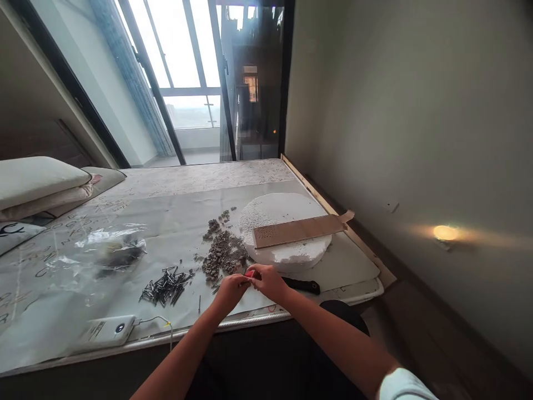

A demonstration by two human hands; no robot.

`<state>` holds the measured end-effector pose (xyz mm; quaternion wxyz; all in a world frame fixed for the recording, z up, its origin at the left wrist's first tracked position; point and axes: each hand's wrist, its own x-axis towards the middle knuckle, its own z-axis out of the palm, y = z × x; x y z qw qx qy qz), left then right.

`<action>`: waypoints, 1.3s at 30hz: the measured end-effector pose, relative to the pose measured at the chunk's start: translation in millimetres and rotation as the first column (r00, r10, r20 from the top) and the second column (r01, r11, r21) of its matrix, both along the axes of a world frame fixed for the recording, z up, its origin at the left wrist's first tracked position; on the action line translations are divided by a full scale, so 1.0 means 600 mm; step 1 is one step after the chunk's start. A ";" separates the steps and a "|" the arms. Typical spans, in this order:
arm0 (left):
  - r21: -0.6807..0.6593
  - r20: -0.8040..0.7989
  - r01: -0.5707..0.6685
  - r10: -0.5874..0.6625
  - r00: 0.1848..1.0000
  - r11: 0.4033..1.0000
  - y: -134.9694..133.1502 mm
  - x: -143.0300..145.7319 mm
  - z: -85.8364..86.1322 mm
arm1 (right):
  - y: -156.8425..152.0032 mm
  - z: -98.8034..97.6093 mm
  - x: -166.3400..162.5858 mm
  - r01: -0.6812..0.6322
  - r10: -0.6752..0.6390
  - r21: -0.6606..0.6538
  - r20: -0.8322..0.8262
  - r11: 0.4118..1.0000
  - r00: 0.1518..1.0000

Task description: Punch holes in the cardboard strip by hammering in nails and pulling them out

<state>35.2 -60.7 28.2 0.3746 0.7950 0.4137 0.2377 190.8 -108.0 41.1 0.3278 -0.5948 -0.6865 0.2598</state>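
Note:
My left hand (pixel 230 293) and my right hand (pixel 268 283) meet at the front edge of the bed, fingers pinched closed around a small red object (pixel 250 273). Its kind is mostly hidden by the fingers. Behind them lies a heap of grey-brown crumbs (pixel 225 255). A black handle (pixel 306 285) sticks out to the right from under my right wrist; its other end is hidden. To the left is a pile of metal nails (pixel 165 286), with a single nail (pixel 199 304) lying apart. A few more nails lie just beside my left hand.
A round white foam slab (pixel 278 205) carries a long brown cardboard strip (pixel 300 229) with rows of holes. At left are a clear plastic bag (pixel 112 250) with something dark inside, a white power bank (pixel 106 330) with a cable, and pillows (pixel 41 178). A wall (pixel 416 111) bounds the right.

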 end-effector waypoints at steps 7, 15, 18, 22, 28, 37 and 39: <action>-0.055 0.180 -0.292 0.297 0.938 0.955 0.054 0.029 0.013 | -0.034 -0.049 0.096 0.168 -0.054 -0.246 0.413 0.955 0.909; -0.362 0.432 -0.385 0.519 0.738 0.849 0.103 0.069 -0.018 | -0.021 -0.101 0.121 0.221 0.094 -0.409 0.623 0.885 0.777; -0.372 0.440 -0.392 0.531 0.724 0.841 0.115 0.071 -0.029 | -0.020 -0.106 0.123 0.208 0.090 -0.378 0.635 0.902 0.767; -0.386 0.466 -0.377 0.531 0.708 0.842 0.128 0.074 -0.030 | -0.019 -0.110 0.118 0.195 0.069 -0.346 0.623 0.918 0.779; -0.282 0.473 -0.427 0.512 0.717 0.859 0.150 0.073 -0.008 | -0.014 -0.100 0.097 0.207 0.049 -0.357 0.591 0.911 0.805; -0.063 0.467 -0.489 0.459 0.756 0.870 0.175 0.072 0.020 | -0.118 -0.042 0.096 0.071 -0.014 -0.436 0.133 0.897 0.991; 0.028 0.420 -0.486 0.431 0.799 0.874 0.176 0.083 0.016 | -0.145 -0.022 0.100 -0.057 -0.102 -0.570 -0.243 0.820 0.965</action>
